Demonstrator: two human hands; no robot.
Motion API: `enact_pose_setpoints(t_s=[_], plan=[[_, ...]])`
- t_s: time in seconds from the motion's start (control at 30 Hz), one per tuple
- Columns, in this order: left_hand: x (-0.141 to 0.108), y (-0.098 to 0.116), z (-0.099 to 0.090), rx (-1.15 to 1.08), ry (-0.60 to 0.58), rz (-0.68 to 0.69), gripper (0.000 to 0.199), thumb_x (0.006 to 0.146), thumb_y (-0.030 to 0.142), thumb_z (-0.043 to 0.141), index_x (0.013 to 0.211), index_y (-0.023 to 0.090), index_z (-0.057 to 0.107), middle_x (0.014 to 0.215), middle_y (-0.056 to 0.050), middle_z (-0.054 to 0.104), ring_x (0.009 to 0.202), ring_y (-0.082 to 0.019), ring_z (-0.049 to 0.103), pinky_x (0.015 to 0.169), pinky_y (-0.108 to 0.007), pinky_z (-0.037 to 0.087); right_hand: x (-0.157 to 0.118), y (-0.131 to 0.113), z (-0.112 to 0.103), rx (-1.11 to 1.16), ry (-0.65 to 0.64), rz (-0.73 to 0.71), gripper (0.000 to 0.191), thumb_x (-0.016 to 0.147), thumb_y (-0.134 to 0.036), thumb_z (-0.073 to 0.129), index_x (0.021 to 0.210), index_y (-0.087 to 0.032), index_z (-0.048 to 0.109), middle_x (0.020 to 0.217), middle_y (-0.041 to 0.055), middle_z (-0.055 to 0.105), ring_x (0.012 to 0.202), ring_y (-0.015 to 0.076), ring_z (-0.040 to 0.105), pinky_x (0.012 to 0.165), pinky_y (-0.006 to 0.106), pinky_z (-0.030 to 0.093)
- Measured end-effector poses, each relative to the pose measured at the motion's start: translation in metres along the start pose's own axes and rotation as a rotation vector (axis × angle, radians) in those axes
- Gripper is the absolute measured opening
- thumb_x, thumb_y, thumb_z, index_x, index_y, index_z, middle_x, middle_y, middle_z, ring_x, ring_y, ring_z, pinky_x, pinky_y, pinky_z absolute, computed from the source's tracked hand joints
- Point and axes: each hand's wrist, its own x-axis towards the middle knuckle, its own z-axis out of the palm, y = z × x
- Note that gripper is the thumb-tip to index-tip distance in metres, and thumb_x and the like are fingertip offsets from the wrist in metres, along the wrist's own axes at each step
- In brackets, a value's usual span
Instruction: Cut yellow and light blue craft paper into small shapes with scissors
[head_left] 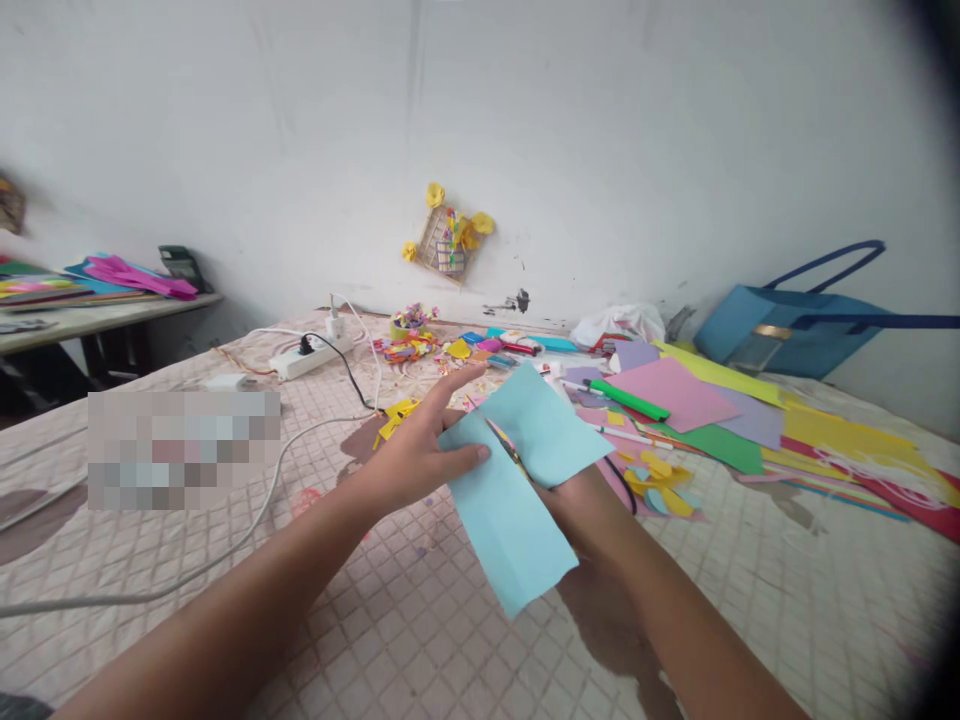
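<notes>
A light blue sheet of paper (517, 540) is held up above the table, with a long cut splitting it into two parts. My left hand (424, 450) grips its left edge, thumb on top and forefinger stretched out past the paper. The scissors (510, 448) show their blades in the cut, pointing up and left. My right hand (581, 505) is under the sheet, where the scissors' handles and most of its fingers are hidden by the paper.
To the right lie coloured paper sheets (675, 390), a green marker (628, 400) and yellow scraps (660, 475). A white power strip (311, 357) with cables stands at the left. A blue bag (795, 325) sits at the far right, behind a jar (757, 348).
</notes>
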Motion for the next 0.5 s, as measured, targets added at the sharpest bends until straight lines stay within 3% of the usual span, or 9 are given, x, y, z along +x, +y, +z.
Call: enact_pose_setpoints(t_s=[0.07, 0.13, 0.23, 0.33, 0.43, 0.5], plan=[[-0.001, 0.002, 0.000, 0.012, 0.004, 0.011, 0.074, 0.076, 0.020, 0.059, 0.136, 0.036, 0.020, 0.082, 0.000, 0.058, 0.067, -0.014, 0.058, 0.054, -0.023, 0.047, -0.001, 0.001, 0.000, -0.060, 0.033, -0.018, 0.062, 0.078, -0.041, 0.058, 0.135, -0.025, 0.037, 0.137, 0.0088, 0.043, 0.125, 0.0271, 0.040, 0.102, 0.043, 0.033], [-0.002, 0.004, 0.000, 0.025, 0.007, 0.013, 0.075, 0.076, 0.021, 0.059, 0.137, 0.035, 0.018, 0.085, -0.001, 0.058, 0.067, -0.014, 0.058, 0.055, -0.024, 0.047, -0.002, 0.002, -0.001, -0.122, 0.058, -0.010, 0.059, 0.077, -0.043, 0.059, 0.130, -0.023, 0.044, 0.129, 0.0099, 0.051, 0.118, 0.0279, 0.047, 0.096, 0.040, 0.040], [-0.002, 0.007, -0.007, 0.039, -0.021, 0.022, 0.078, 0.075, 0.021, 0.060, 0.137, 0.035, 0.016, 0.080, 0.000, 0.057, 0.060, -0.012, 0.054, 0.051, -0.022, 0.044, -0.003, 0.001, -0.002, -0.205, -0.003, 0.129, 0.033, 0.080, -0.045, 0.052, 0.094, -0.018, 0.063, 0.087, 0.0083, 0.069, 0.075, 0.0244, 0.065, 0.062, 0.032, 0.051], [0.003, 0.007, -0.027, 0.055, -0.043, -0.013, 0.076, 0.075, 0.019, 0.056, 0.137, 0.034, 0.015, 0.070, 0.003, 0.053, 0.055, -0.010, 0.051, 0.047, -0.020, 0.040, -0.003, -0.001, -0.004, -0.279, -0.050, 0.224, 0.033, 0.082, -0.043, 0.046, 0.059, -0.020, 0.049, 0.049, -0.0015, 0.055, 0.038, 0.0128, 0.050, 0.038, 0.023, 0.037], [0.011, -0.003, -0.056, 0.265, -0.028, -0.121, 0.062, 0.076, 0.015, 0.046, 0.134, 0.028, 0.025, 0.068, 0.003, 0.053, 0.053, -0.010, 0.051, 0.049, -0.021, 0.040, -0.003, -0.001, -0.005, -0.385, -0.020, 0.164, 0.035, 0.080, -0.040, 0.049, 0.053, -0.021, 0.035, 0.041, -0.0055, 0.043, 0.036, 0.0093, 0.042, 0.037, 0.020, 0.028], [0.016, -0.014, -0.072, 0.623, 0.064, -0.210, 0.055, 0.075, 0.013, 0.040, 0.129, 0.024, 0.035, 0.075, -0.001, 0.057, 0.059, -0.012, 0.054, 0.055, -0.024, 0.043, -0.002, 0.001, -0.005, -0.449, -0.018, 0.128, 0.035, 0.078, -0.039, 0.050, 0.053, -0.021, 0.034, 0.041, -0.0057, 0.041, 0.038, 0.0093, 0.040, 0.038, 0.021, 0.026]])
